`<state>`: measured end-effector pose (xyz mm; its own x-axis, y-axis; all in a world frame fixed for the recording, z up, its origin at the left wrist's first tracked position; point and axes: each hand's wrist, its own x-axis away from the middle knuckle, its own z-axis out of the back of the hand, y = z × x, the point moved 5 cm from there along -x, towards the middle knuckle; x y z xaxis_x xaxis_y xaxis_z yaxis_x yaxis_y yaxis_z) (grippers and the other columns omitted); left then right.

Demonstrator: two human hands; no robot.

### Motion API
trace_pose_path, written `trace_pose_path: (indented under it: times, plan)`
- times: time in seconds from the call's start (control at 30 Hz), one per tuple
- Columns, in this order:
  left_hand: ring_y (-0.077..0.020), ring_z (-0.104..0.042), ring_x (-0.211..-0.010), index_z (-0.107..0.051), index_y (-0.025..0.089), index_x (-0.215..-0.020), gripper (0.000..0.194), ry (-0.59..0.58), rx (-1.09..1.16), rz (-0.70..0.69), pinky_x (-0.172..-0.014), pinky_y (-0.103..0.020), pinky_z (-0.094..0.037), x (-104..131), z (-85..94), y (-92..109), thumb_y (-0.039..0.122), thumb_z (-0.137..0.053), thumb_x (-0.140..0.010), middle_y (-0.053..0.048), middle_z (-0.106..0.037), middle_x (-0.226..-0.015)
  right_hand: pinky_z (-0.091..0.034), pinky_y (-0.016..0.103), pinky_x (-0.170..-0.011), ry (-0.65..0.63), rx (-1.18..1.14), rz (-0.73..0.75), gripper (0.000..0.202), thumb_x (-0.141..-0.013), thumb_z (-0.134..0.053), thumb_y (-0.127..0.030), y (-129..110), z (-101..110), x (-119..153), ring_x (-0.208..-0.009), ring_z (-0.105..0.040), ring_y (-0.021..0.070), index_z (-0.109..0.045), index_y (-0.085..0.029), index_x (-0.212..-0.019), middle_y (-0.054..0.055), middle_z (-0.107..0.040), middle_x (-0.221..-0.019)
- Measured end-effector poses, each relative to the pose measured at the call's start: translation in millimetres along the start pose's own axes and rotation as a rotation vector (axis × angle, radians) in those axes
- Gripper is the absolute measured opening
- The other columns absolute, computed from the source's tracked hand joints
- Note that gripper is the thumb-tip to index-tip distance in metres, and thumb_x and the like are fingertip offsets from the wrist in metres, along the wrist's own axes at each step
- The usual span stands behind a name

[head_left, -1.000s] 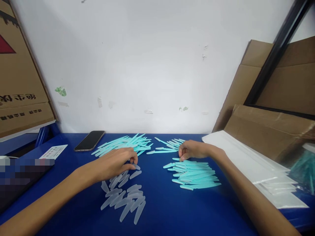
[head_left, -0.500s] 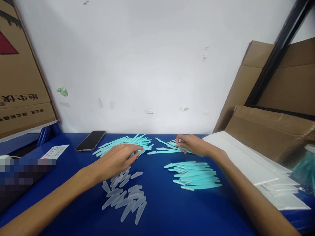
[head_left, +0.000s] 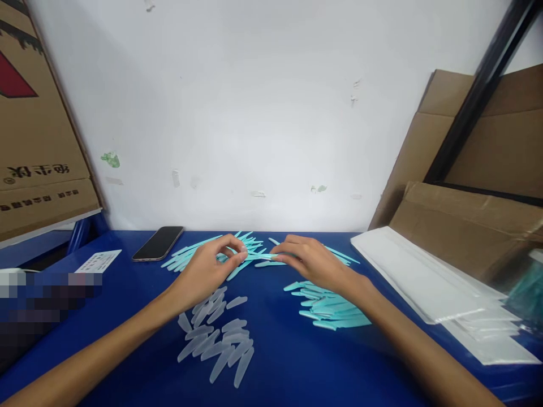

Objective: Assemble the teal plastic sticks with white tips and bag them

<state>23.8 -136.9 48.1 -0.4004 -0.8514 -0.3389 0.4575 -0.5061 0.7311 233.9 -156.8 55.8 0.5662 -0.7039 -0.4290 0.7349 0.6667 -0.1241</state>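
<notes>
Turquoise stick (head_left: 262, 256) in the pinch grip of left hand (head_left: 216, 261) and right hand (head_left: 316, 263), ® (head_left: 9, 181) beside upside-down characters (head_left: 39, 170) on carton (head_left: 46, 124).

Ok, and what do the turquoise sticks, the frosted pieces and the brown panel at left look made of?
The turquoise sticks: probably smooth plastic, evenly coloured with slight sheen. The frosted pieces: likely matte, translucent plastic; blue shows through. The brown panel: apparently matte cardboard, dull brown with printing.

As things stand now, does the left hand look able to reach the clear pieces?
Likely yes: the clear pieces lie uncovered near the left hand, though its fingers are busy at a turquoise stick.
</notes>
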Motion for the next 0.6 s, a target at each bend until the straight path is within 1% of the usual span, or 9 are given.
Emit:
trace_pose_path:
  times: [0.1, 0.2, 0.3, 0.47, 0.53, 0.6]
  plan:
    - [-0.0199, -0.065, -0.077, -0.06, 0.021, -0.093, 0.031, -0.034, 0.17, 0.067, -0.05, -0.024, -0.05, -0.9, -4.1, -2.2, 0.052, -0.058, -0.088, -0.005, -0.068, -0.089, -0.044, 0.027, -0.069, -0.011, 0.009, 0.032, 0.03, -0.102, -0.043, -0.037, -5.8, -6.2, 0.2, -0.085, -0.062, 0.0166, -0.064, -0.025, -0.121, 0.005, -0.067, -0.099]
    - [-0.0188, -0.067, -0.073, -0.06, 0.019, -0.093, 0.032, -0.058, 0.294, 0.135, -0.053, -0.024, -0.051, -0.9, -7.2, -4.6, 0.051, -0.061, -0.087, -0.006, -0.071, -0.085, -0.045, 0.029, -0.071, -0.011, 0.031, 0.073, 0.03, -0.103, -0.043, -0.037, -10.8, -12.1, -0.2, -0.085, -0.062, 0.0168, -0.065, -0.025, -0.12, 0.005, -0.067, -0.096]
    - [-0.0227, -0.07, -0.081, -0.06, 0.018, -0.093, 0.034, -0.068, 0.369, 0.189, -0.05, -0.023, -0.049, 0.1, -8.3, -7.6, 0.051, -0.064, -0.086, -0.009, -0.073, -0.088, -0.046, 0.029, -0.075, 0.017, 0.026, 0.07, 0.031, -0.103, -0.042, -0.038, -13.4, -15.5, -0.6, -0.088, -0.064, 0.0176, -0.065, -0.023, -0.118, 0.005, -0.068, -0.098]
    - [-0.0285, -0.07, -0.095, -0.059, 0.018, -0.093, 0.035, -0.092, 0.449, 0.226, -0.047, -0.02, -0.044, 2.3, -10.4, -10.8, 0.052, -0.066, -0.085, -0.011, -0.073, -0.094, -0.047, 0.03, -0.076, 0.069, -0.016, 0.026, 0.029, -0.101, -0.045, -0.038, -15.5, -16.6, -0.4, -0.089, -0.066, 0.0184, -0.066, -0.023, -0.114, 0.006, -0.07, -0.101]
    - [-0.0288, -0.07, -0.096, -0.059, 0.018, -0.094, 0.035, -0.093, 0.46, 0.233, -0.048, -0.02, -0.044, 3.4, -11.8, -11.3, 0.052, -0.066, -0.085, -0.011, -0.073, -0.093, -0.048, 0.03, -0.077, 0.08, -0.055, 0.025, 0.028, -0.101, -0.047, -0.037, -16.7, -17.3, -0.5, -0.089, -0.066, 0.0188, -0.067, -0.023, -0.114, 0.006, -0.071, -0.101]
    - [-0.0282, -0.071, -0.094, -0.059, 0.019, -0.096, 0.035, -0.099, 0.441, 0.228, -0.048, -0.021, -0.044, 4.3, -13.2, -11.2, 0.052, -0.066, -0.085, -0.01, -0.074, -0.086, -0.048, 0.03, -0.077, 0.09, -0.122, 0.023, 0.027, -0.099, -0.05, -0.038, -17.8, -18.3, -1.3, -0.088, -0.066, 0.0187, -0.068, -0.023, -0.112, 0.005, -0.072, -0.099]
